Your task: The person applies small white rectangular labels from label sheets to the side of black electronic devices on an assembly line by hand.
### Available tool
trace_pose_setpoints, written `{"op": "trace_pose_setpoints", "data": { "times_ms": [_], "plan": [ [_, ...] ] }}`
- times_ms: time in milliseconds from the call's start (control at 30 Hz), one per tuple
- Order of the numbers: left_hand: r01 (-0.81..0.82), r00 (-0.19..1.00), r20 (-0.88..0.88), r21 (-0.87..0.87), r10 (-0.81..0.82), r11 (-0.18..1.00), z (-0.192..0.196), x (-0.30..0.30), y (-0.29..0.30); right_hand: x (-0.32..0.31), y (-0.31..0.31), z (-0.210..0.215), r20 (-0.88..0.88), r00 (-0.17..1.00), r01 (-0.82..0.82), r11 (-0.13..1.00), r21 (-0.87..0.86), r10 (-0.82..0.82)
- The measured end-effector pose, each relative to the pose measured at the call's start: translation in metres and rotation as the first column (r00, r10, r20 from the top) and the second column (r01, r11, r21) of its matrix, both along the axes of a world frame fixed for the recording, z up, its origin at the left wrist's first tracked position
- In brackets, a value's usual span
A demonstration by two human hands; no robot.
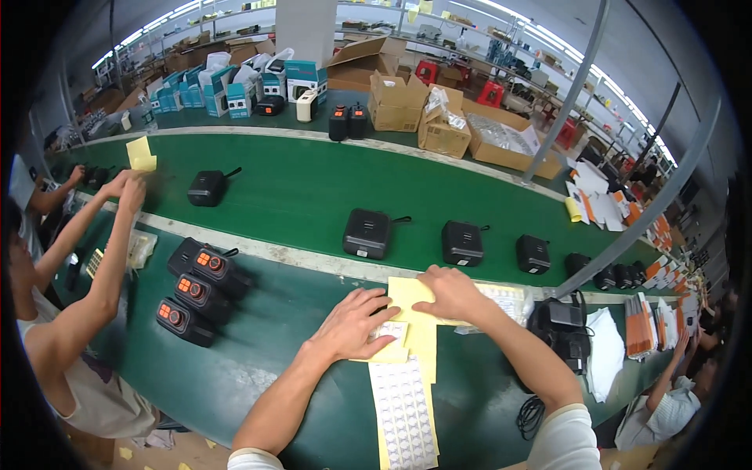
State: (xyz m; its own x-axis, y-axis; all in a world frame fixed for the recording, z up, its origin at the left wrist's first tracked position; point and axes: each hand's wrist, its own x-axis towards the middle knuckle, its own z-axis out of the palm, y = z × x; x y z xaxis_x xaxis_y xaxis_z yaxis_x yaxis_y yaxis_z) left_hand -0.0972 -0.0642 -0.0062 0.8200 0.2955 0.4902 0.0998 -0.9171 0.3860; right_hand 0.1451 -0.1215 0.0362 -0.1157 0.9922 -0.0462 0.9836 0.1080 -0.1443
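Observation:
In front of me, yellow-backed sticker sheets [403, 415] printed with rows of small white labels hang toward the table's near edge. My left hand [348, 325] lies over a folded yellow piece with white labels [389, 333], fingers stretched and thumb apart. Just right of it, my right hand [454, 296] rests on the upper part of a yellow backing sheet [405, 294]. Its thumb and bent fingers are apart on the paper. Beyond my hands, a black boxy device [367, 233] with a wrist strap sits on the green belt [290, 184].
Several black devices with orange buttons [200, 291] stand left. More devices [462, 243] line the belt. A clear bag [505, 304], black devices [560, 325], a white cloth-like sheet [604, 352] and a coiled cable [530, 417] lie right. A co-worker's hands [129, 188] reach over the belt.

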Motion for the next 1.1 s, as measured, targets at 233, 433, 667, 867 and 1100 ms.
{"op": "trace_pose_setpoints", "data": {
  "times_ms": [233,433,667,867,1100],
  "plan": [
    [-0.020,0.994,-0.109,0.011,0.021,1.000,-0.012,-0.002,-0.004,-0.008,0.015,-0.004,0.171,0.985,-0.019,0.998,-0.052,0.027],
    [-0.048,0.998,-0.035,-0.013,0.047,0.999,-0.014,-0.004,0.001,-0.013,0.007,-0.003,0.141,0.990,-0.020,0.993,0.113,0.004],
    [-0.163,0.984,0.069,0.001,0.163,0.987,-0.019,-0.006,0.006,-0.067,-0.080,0.011,-0.172,0.954,-0.252,0.968,-0.009,0.247],
    [-0.165,0.984,0.062,0.000,0.164,0.986,-0.020,-0.004,0.005,-0.086,-0.105,0.001,-0.078,0.980,-0.177,0.981,0.078,0.183],
    [-0.257,0.963,0.079,-0.017,0.258,0.966,-0.022,-0.003,0.005,-0.085,-0.108,0.004,-0.014,0.994,-0.103,0.992,0.067,0.105]
  ]
}}
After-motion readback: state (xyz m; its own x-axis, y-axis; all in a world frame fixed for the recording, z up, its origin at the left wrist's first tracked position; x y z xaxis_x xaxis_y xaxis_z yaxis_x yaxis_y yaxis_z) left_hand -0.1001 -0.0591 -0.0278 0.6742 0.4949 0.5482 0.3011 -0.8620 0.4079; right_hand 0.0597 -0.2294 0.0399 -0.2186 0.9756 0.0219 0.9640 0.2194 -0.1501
